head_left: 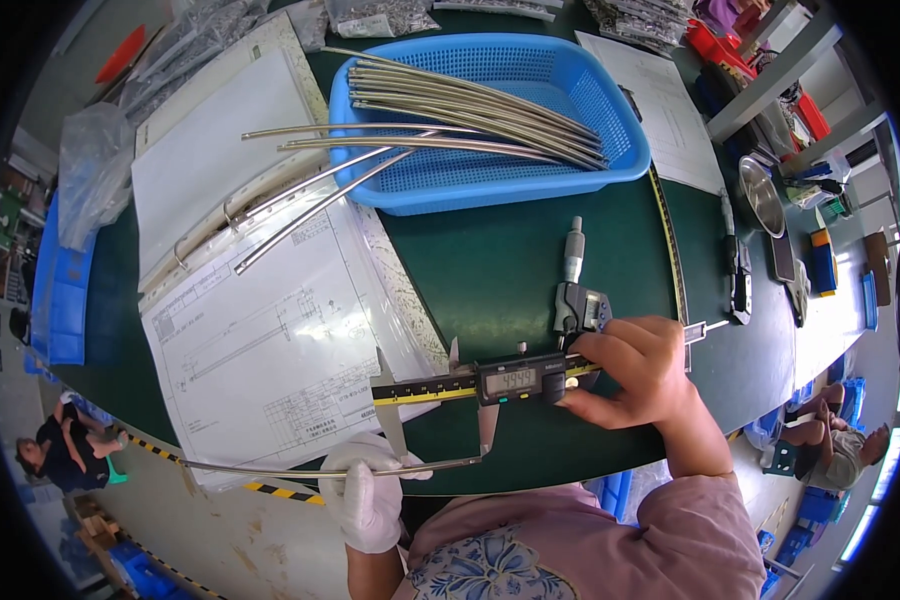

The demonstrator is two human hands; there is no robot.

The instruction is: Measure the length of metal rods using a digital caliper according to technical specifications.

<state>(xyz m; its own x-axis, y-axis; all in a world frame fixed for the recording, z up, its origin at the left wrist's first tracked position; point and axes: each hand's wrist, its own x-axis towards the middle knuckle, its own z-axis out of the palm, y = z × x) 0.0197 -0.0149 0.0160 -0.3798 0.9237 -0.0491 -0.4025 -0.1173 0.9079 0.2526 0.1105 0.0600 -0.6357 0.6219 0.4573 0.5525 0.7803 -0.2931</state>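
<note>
My left hand (362,505), in a white glove, pinches a thin, slightly curved metal rod (260,471) near the table's front edge. My bare right hand (635,372) grips a digital caliper (515,380) by its sliding part, with the display facing up. The caliper's jaws are spread apart above the rod. One jaw tip reaches down by the rod's right end, and the other comes down beside the gloved fingers. Whether the jaws touch the rod I cannot tell. Just beyond the caliper lies a digital micrometer (574,262).
A blue perforated basket (410,203) holds several metal rods (470,105), some sticking out over an open binder of drawings (270,340). Another caliper (738,280) and a metal bowl (761,197) lie at the right. Two people sit in the background, left and right.
</note>
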